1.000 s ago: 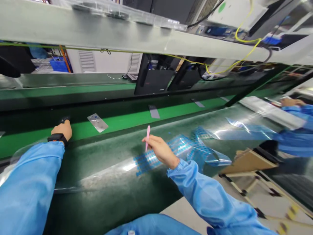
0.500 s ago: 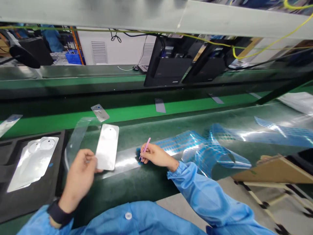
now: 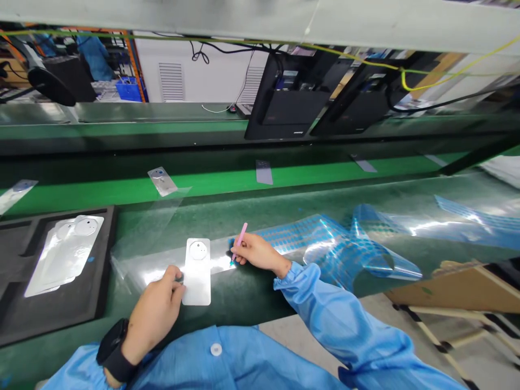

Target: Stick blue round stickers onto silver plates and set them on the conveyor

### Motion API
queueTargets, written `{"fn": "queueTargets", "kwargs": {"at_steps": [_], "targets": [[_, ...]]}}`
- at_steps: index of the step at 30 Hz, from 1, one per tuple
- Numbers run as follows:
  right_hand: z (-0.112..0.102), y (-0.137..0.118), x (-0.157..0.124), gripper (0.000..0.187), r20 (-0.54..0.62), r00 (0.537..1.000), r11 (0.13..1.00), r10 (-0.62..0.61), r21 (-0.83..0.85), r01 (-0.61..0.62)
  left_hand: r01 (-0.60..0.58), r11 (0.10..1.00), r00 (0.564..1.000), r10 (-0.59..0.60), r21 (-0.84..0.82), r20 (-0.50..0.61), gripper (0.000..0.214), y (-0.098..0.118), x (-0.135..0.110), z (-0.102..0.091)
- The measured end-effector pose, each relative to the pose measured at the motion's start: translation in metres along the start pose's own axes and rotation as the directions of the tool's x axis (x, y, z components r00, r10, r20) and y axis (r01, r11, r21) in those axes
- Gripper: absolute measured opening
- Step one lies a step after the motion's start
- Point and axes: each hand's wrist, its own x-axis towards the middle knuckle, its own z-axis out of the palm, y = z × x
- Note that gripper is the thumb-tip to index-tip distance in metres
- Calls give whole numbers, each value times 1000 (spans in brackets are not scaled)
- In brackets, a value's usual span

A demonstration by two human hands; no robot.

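Note:
My left hand (image 3: 156,311) pinches the left edge of a silvery flat phone-back panel (image 3: 197,271) that lies on the dark green bench. My right hand (image 3: 255,252) is closed round pink tweezers (image 3: 239,241), their tip down on a clear film sheet with rows of small blue stickers (image 3: 309,238). The panel sits just left of the tweezers' tip. Both arms wear blue sleeves, and a black watch is on my left wrist.
A black foam tray (image 3: 52,309) at the left holds a stack of similar panels (image 3: 65,252). Loose clear film (image 3: 150,227) lies behind the panel. Single panels (image 3: 161,180) ride the bright green conveyor (image 3: 317,176). Black boxes (image 3: 292,103) stand beyond it. A wooden frame (image 3: 455,287) is at the right.
My left hand has come back from the conveyor with a panel and set it down nearer me, by the tweezers. The right hand lowered the tweezers to the sticker sheet.

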Motion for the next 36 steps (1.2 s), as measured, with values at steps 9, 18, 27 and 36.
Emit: {"fn": "queueTargets", "kwargs": {"at_steps": [9, 18, 27, 36], "targets": [[-5, 3, 0, 27, 43, 999, 972, 11, 235, -21, -477, 833, 851, 517, 280, -87, 35, -12, 71, 20], [47, -35, 25, 17, -26, 996, 992, -86, 88, 88, -453, 845, 857, 501, 283, -123, 50, -28, 66, 33], [45, -34, 33, 20, -34, 999, 999, 10, 39, -9, -483, 824, 826, 541, 296, -158, 46, -28, 65, 41], [48, -44, 28, 20, -60, 998, 999, 35, -39, -37, -508, 781, 793, 589, 363, -157, 52, -29, 63, 41]]}}
